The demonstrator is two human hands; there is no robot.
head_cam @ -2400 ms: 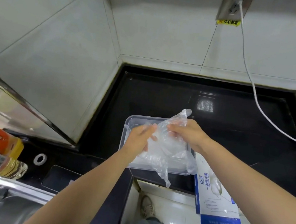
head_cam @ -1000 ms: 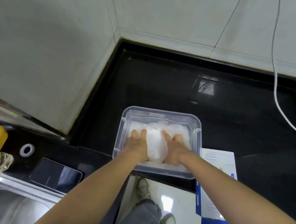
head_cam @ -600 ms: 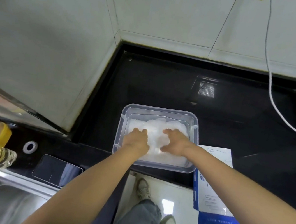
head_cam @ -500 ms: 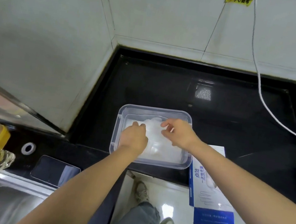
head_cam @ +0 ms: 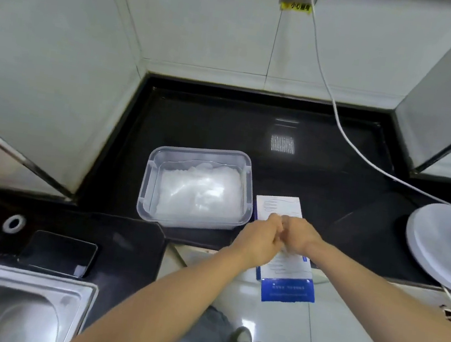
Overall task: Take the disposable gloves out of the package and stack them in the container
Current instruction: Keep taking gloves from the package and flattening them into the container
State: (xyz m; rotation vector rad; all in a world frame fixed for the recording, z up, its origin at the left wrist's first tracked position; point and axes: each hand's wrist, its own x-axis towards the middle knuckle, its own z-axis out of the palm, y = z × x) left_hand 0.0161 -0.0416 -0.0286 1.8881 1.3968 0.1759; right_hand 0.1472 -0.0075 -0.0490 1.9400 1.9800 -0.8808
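Clear container (head_cam: 248,186) holds piled gloves (head_cam: 201,193); package (head_cam: 279,208) lies just beside.

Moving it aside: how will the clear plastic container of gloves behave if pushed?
Probably light: the clear plastic container holds only filmy gloves. Likely slides easily on the glossy black counter. Low and wide, so unlikely to tip.

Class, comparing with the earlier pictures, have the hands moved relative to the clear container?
Yes. The left hand and right hand left the container and shifted right, meeting over the glove package.
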